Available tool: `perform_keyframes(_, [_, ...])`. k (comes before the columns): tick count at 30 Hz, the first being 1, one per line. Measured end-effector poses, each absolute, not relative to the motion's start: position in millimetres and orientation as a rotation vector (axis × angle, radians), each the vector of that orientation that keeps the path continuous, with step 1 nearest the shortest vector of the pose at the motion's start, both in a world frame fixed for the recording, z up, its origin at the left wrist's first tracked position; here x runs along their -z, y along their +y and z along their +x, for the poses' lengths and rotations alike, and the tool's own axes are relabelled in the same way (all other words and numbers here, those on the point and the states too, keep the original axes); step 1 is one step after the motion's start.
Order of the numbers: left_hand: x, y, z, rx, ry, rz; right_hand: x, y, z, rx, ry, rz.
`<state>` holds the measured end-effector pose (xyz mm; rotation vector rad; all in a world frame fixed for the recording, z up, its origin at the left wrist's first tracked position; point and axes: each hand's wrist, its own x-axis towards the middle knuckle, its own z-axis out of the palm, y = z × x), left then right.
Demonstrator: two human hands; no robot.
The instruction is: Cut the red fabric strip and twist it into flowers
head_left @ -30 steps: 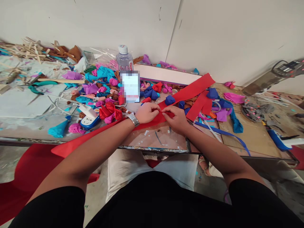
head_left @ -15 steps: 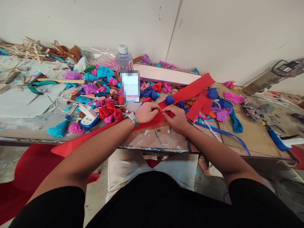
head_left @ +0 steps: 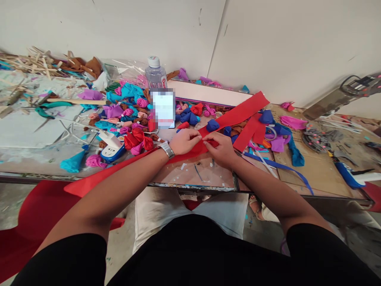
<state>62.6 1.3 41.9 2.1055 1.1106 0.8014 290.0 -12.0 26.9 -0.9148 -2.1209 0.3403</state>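
Over the table's front part, my left hand [head_left: 184, 142], with a metal watch on the wrist, pinches thumb against fingers. Opposite it, my right hand [head_left: 220, 147] is also closed in a pinch, its fingertips a small gap from the left ones. Both are at a long strip of red crepe paper [head_left: 192, 153], which runs under the left forearm and off the table edge. The fingers hide exactly where each grips. Wide red strips [head_left: 242, 110] lie beyond the right hand, with a blue paper rosebud [head_left: 212, 125] resting on one.
A phone [head_left: 163, 109] stands before a water bottle [head_left: 155, 77]. Coloured paper flowers [head_left: 138, 139] heap around a power strip [head_left: 112, 153]. Green-handled pliers [head_left: 44, 112] and wood slivers [head_left: 41, 65] lie left. A grey tumbler [head_left: 324, 102] and blue ribbon [head_left: 291, 169] are right.
My fingertips have drawn slightly apart, and the bit of red paper between them shows less. The arms and the things on the table have hardly moved.
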Motion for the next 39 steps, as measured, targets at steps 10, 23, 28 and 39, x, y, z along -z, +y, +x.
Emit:
perform_keyframes(10, [-40.1, -1.2, 65.1, -0.85, 1.129, 2.069, -24.8, -11.1, 289.4, -0.361, -2.066, -0.995])
perform_keyframes(23, [-41.9, -4.0, 64.3, -0.839, 1.106, 2.14, -24.9, -11.4, 289.6, -0.372, -2.013, -1.043])
perform_keyframes(28, [-43.9, -3.5, 63.8, -0.786, 1.185, 2.158, -24.1, -11.3, 289.6, -0.406, -2.0, -1.043])
perform_keyframes(39, [-41.4, -0.6, 63.5, -0.809, 1.178, 2.136, -28.7, -12.8, 289.6, -0.354, -2.114, -0.89])
